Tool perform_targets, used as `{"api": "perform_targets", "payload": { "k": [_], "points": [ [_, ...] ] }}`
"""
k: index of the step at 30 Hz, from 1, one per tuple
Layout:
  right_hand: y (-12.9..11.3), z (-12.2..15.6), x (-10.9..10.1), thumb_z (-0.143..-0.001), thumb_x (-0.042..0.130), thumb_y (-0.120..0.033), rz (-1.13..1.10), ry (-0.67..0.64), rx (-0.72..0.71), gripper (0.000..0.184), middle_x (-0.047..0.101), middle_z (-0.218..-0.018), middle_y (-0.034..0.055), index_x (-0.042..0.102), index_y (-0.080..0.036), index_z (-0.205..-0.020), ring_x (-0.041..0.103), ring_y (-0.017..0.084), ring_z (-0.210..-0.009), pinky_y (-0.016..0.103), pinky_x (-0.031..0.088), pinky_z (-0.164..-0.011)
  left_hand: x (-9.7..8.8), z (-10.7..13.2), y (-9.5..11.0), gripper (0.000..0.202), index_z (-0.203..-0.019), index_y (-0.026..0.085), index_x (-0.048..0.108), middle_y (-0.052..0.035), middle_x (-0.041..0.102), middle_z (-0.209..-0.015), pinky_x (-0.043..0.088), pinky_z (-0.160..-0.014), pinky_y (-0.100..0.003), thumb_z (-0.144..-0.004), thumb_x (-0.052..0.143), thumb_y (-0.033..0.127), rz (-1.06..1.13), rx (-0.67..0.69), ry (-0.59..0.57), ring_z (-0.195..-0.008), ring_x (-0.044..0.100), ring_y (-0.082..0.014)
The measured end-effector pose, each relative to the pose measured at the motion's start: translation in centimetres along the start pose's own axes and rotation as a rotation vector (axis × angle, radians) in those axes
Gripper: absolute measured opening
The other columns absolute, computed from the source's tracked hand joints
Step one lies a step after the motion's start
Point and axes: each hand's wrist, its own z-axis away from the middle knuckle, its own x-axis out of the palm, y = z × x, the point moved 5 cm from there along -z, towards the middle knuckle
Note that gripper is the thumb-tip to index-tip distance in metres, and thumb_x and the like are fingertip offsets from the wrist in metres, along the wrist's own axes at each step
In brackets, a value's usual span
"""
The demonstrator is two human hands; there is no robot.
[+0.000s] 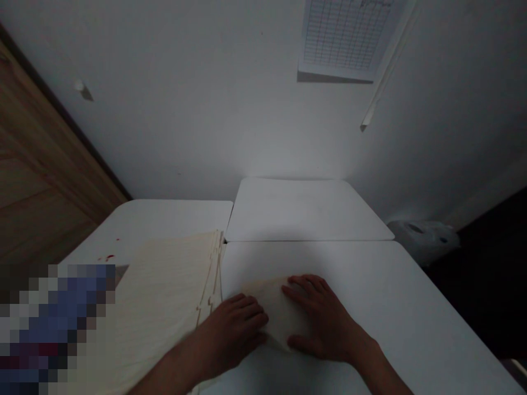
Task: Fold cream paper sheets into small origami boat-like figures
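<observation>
A small cream-coloured folded sheet (276,310), paper or thin cloth, lies on the white table (362,307) in front of me. My left hand (234,332) has its fingers curled together at the sheet's left edge, with the thumb close below them. On the sheet's right side rests my right hand (323,321), fingers stretched forward and thumb held apart. Left of my left hand, a stack of larger cream sheets (164,291) covers much of the table; its right edges are uneven. My left forearm crosses the near part of that stack.
Two more white tabletops (292,208) adjoin at the back and left, against a pale wall (206,109). A printed grid sheet (346,41) hangs there. A wooden door (45,181) stands left, a clear plastic bag (428,238) right. Pixelation hides the lower-left corner.
</observation>
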Motion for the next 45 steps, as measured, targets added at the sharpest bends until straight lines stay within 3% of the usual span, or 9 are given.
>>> {"api": "perform_targets", "payload": {
  "k": [11,17,23,29,32,35,40,45],
  "points": [
    [-0.1,0.6,0.9,-0.055,0.070,-0.070,0.001,-0.016,-0.032,0.101,0.024,-0.151,0.0077,0.035,-0.029,-0.140,0.017,0.035,-0.137,0.056,0.013,-0.110,0.0,0.0,0.0,0.005,-0.090,0.021,0.059,-0.0039,0.064,-0.093,0.045,-0.083,-0.034,-0.088,0.055,0.023,0.063,-0.028,-0.020,-0.090,0.058,-0.0204],
    [-0.4,0.6,1.0,-0.063,0.069,-0.060,0.027,0.010,-0.045,0.088,0.025,-0.151,0.0090,0.038,-0.026,-0.138,0.019,0.035,-0.137,0.056,0.013,-0.110,0.2,0.5,0.5,0.043,-0.108,0.023,0.058,-0.0066,0.058,-0.117,0.038,-0.096,-0.044,-0.072,0.069,0.044,0.079,-0.038,-0.058,-0.107,0.053,-0.0277],
    [-0.5,0.6,0.7,-0.065,0.069,-0.054,0.033,0.014,-0.052,0.083,0.027,-0.151,0.0094,0.039,-0.026,-0.137,0.022,0.035,-0.136,0.056,0.015,-0.110,-0.6,0.4,0.9,0.026,-0.102,0.023,0.060,-0.0054,0.060,-0.113,0.040,-0.096,-0.042,-0.077,0.063,0.028,0.123,-0.042,-0.058,-0.107,0.054,-0.0256],
    [-0.4,0.7,0.6,-0.064,0.067,-0.062,0.017,0.000,-0.048,0.086,0.027,-0.151,0.0088,0.039,-0.026,-0.137,0.021,0.034,-0.137,0.055,0.013,-0.111,-2.3,0.1,0.3,0.021,-0.092,0.023,0.064,-0.0027,0.066,-0.099,0.046,-0.086,-0.034,-0.080,0.052,0.010,0.242,0.008,-0.073,-0.099,0.059,-0.0209],
    [-0.5,0.8,0.4,-0.068,0.064,-0.062,-0.002,-0.023,-0.047,0.081,0.027,-0.151,0.0068,0.040,-0.027,-0.137,0.021,0.031,-0.138,0.053,0.012,-0.112,-2.9,0.4,-0.1,0.025,-0.091,0.023,0.066,-0.0027,0.068,-0.097,0.047,-0.084,-0.031,-0.084,0.046,0.008,0.278,0.009,-0.070,-0.097,0.061,-0.0186],
    [-0.6,0.9,0.3,-0.076,0.060,-0.050,-0.003,-0.023,-0.052,0.069,0.026,-0.152,0.0042,0.039,-0.027,-0.138,0.019,0.028,-0.139,0.051,0.010,-0.114,-3.2,0.6,0.1,0.025,-0.090,0.023,0.067,-0.0026,0.067,-0.102,0.047,-0.086,-0.031,-0.085,0.047,0.008,0.255,0.008,-0.066,-0.098,0.060,-0.0186],
    [-0.7,1.0,0.6,-0.071,0.063,-0.042,0.004,-0.028,-0.036,0.076,0.021,-0.153,0.0031,0.035,-0.027,-0.140,0.015,0.028,-0.140,0.051,0.007,-0.114,-2.8,0.9,0.7,0.024,-0.085,0.025,0.069,-0.0017,0.063,-0.114,0.043,-0.093,-0.037,-0.080,0.053,0.008,0.157,-0.011,-0.068,-0.104,0.058,-0.0214],
    [-0.7,1.2,0.8,-0.070,0.063,-0.042,-0.008,-0.046,-0.013,0.079,0.018,-0.154,0.0022,0.033,-0.028,-0.141,0.013,0.027,-0.141,0.049,0.005,-0.115,-2.4,0.9,0.5,0.019,-0.075,0.022,0.068,-0.0032,0.062,-0.113,0.043,-0.092,-0.035,-0.082,0.056,0.010,0.207,-0.015,-0.079,-0.105,0.056,-0.0215]
  ]
}}
